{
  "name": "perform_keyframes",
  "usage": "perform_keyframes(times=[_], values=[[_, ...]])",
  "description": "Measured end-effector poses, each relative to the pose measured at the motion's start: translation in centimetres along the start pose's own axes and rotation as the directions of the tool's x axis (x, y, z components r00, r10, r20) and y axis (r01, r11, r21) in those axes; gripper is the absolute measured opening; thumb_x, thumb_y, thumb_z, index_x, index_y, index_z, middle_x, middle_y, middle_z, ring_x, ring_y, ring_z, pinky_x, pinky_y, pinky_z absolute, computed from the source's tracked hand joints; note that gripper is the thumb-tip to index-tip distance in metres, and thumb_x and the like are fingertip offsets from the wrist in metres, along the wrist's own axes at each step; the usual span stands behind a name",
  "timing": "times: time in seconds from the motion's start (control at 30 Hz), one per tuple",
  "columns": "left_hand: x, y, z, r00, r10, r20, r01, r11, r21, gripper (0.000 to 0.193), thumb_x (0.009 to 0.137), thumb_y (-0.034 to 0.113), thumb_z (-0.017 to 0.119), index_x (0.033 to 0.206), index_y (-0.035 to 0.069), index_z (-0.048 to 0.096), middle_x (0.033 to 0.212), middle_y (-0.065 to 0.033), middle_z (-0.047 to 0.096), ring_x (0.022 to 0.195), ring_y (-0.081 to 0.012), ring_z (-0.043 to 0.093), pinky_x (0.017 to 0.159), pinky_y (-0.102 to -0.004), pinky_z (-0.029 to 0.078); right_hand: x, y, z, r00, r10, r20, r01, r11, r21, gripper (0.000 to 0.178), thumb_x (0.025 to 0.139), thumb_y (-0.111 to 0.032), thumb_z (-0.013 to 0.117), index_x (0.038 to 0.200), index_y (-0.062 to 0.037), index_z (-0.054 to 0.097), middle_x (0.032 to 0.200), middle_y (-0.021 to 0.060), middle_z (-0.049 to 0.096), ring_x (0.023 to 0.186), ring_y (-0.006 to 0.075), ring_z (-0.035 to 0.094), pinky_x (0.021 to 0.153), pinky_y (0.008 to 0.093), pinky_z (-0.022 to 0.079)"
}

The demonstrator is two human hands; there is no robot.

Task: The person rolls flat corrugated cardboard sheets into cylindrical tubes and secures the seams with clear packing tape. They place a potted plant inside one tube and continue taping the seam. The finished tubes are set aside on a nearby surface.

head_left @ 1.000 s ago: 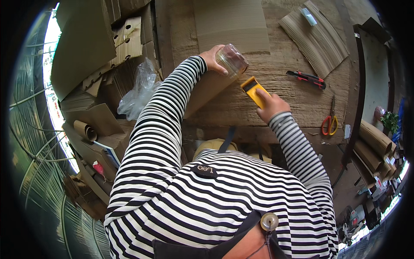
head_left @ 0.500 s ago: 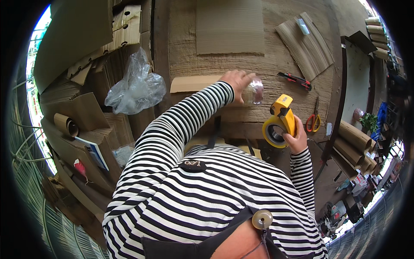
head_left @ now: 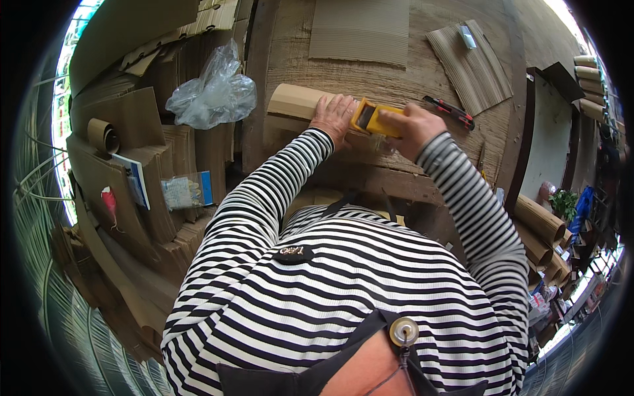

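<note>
A piece of tan cardboard, bent into a curve, lies crosswise near the front edge of the table. My left hand is wrapped over its right part, fingers closed on it. In my right hand is a yellow tape dispenser, its front end touching down close beside my left fingertips. Below the dispenser shows part of a clear, shiny object, mostly hidden by it and my right hand. Whether tape is stuck to the cardboard cannot be made out.
A red and black utility knife lies right of my hands, beside a ribbed cardboard piece. Another cardboard sheet lies farther back. At left, a clear plastic bag rests by stacked cardboard. Cardboard rolls stand at right.
My right hand has brought the tape dispenser up and left, from the table's front edge to the cardboard. My left hand has shifted left from the clear object onto the cardboard.
</note>
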State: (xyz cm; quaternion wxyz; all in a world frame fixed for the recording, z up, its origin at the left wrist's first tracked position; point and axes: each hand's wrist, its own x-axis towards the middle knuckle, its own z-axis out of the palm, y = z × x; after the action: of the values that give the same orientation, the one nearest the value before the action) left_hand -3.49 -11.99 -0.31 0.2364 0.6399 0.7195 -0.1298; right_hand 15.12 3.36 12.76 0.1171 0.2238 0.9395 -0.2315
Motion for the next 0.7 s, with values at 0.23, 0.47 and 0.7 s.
perform_keyframes(times=[0.23, 0.47, 0.7], values=[[0.0, -0.6, 1.5, 0.996, -0.008, -0.089, 0.010, 1.000, 0.022, 0.109, 0.078, 0.054, 0.078, 0.158, 0.007, 0.021, 0.165, -0.0105, 0.022, 0.154, -0.0292, 0.018, 0.123, -0.0550, 0.008, -3.2, 4.9, -1.4, 0.947, 0.053, 0.316, 0.042, 0.958, -0.284, 0.051, 0.088, -0.034, 0.073, 0.138, -0.0352, 0.060, 0.103, 0.0102, 0.063, 0.089, 0.0272, 0.069, 0.077, 0.0402, 0.058], [0.3, 4.0, -1.0, 0.971, 0.238, -0.035, -0.236, 0.970, 0.053, 0.107, 0.079, 0.045, 0.081, 0.161, 0.020, 0.017, 0.168, -0.0086, 0.015, 0.155, -0.0328, 0.013, 0.121, -0.0635, 0.014, -7.2, 11.0, 4.7, 0.998, 0.063, 0.030, -0.062, 0.997, -0.043, 0.050, 0.084, -0.031, 0.077, 0.132, -0.0359, 0.063, 0.097, 0.0109, 0.062, 0.088, 0.0295, 0.068, 0.078, 0.0409, 0.057], [6.0, 6.1, -4.6, 0.987, 0.161, -0.023, -0.158, 0.982, 0.103, 0.114, 0.067, 0.053, 0.087, 0.154, 0.006, 0.030, 0.159, -0.0139, 0.032, 0.150, -0.0305, 0.025, 0.123, -0.0509, 0.018, -4.6, 16.2, 11.3, 0.929, 0.361, 0.074, -0.320, 0.690, 0.649, 0.063, 0.084, -0.008, 0.079, 0.142, -0.0213, 0.058, 0.130, 0.0062, 0.063, 0.118, 0.0204, 0.063, 0.104, 0.0324, 0.050]])
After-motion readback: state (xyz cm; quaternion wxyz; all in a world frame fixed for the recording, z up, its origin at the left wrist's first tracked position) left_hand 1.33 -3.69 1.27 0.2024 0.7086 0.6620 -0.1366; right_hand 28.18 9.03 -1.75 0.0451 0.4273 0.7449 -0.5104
